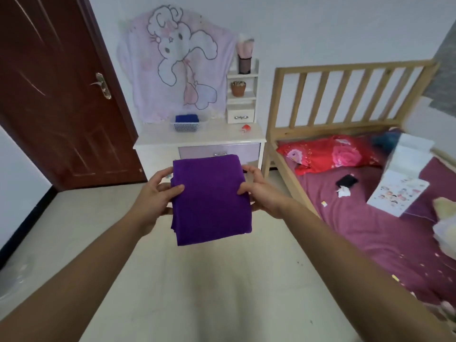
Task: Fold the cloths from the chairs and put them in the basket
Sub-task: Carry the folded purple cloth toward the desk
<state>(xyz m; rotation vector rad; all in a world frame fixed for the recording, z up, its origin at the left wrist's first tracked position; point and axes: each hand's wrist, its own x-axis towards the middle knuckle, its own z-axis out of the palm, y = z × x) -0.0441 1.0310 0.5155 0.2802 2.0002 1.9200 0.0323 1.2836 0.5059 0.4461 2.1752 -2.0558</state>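
Frame centre: folded purple cloth (211,198) held in the air. Left hand (154,197) and right hand (262,193) pinch its side edges, thumbs on top. Basket (186,126) with blue cloth (186,118) on dresser (199,138), above centre.

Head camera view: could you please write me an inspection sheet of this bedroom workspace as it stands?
Surface: white dresser top against the wall; pale floor below.
Job's things: folded purple cloth held in the air; basket on the dresser holds a blue cloth.
Clutter: small red item on the dresser; black phone and papers on the bed.
Hands: left hand and right hand each grip one side of the purple cloth.
Cables: nothing seen.
Surroundings: brown door at left, shut; no chairs in view.
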